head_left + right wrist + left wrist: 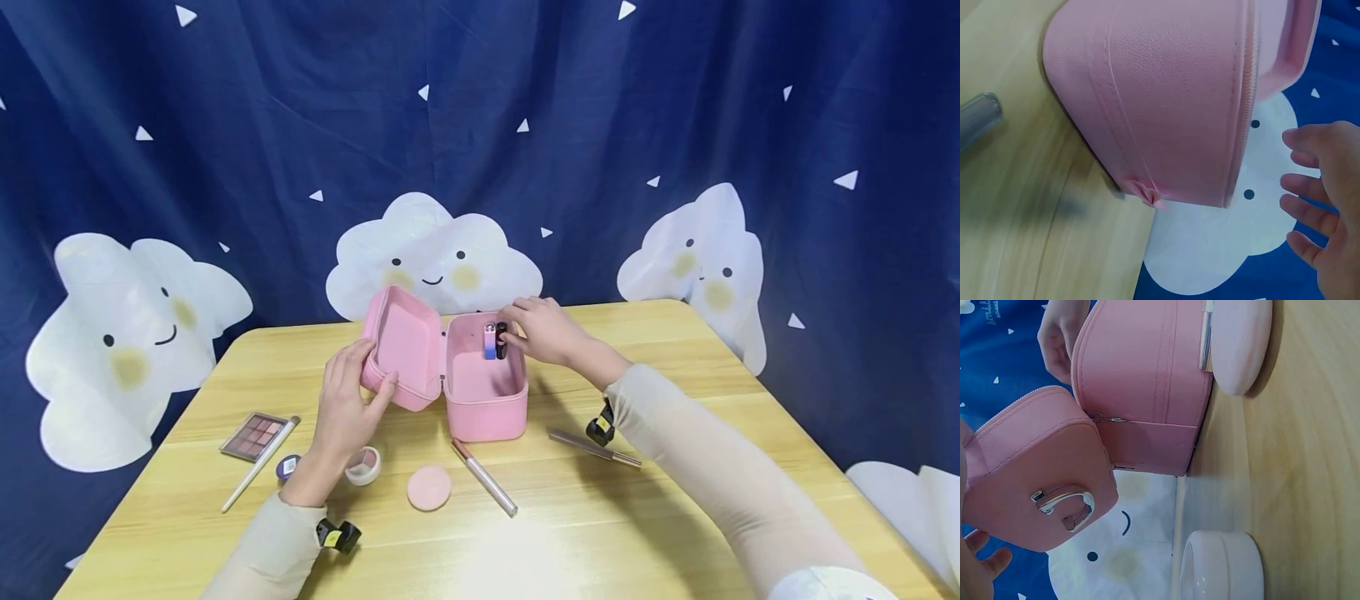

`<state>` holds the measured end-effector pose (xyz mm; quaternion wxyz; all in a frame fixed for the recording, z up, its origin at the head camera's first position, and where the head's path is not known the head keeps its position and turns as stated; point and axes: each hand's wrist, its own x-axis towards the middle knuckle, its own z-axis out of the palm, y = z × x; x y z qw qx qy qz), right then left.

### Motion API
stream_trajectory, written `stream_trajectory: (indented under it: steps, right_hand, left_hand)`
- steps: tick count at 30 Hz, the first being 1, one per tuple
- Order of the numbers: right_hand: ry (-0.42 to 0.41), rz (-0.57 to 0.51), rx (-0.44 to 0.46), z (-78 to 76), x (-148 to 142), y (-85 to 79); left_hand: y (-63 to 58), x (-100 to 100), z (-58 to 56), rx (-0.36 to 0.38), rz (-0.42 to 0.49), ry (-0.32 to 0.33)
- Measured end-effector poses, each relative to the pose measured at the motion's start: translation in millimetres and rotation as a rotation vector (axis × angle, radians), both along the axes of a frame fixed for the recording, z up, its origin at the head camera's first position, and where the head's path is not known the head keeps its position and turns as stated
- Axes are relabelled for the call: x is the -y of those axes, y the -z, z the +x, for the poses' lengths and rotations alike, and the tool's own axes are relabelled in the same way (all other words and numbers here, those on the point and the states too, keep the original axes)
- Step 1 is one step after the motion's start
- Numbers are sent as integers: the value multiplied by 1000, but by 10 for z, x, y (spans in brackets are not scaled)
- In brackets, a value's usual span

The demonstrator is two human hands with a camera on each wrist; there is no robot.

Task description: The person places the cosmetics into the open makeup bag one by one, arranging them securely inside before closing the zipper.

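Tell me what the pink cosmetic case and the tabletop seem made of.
Pink cosmetic case: likely faux leather with a soft sheen, given its pebbled grain and stitched seams.
Tabletop: wood or laminate, probably semi-gloss; streaked grain, bright glare.

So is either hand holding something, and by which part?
The left hand holds the pink lid by its free edge. The right hand, beside the black tube, appears to hold nothing.
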<state>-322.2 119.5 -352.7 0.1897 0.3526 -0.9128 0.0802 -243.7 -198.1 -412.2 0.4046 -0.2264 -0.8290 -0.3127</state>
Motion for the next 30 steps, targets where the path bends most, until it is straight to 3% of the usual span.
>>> stream_trajectory:
  steps: [7,30]
  right_hand:
    - [-30,-23,-3,104,-168,37]
    - [-60,-34,39,660,-573,111]
  left_hand:
    - [-24,-13,12,20,-4,-6]
    - [-11,-4,9,28,-10,-16]
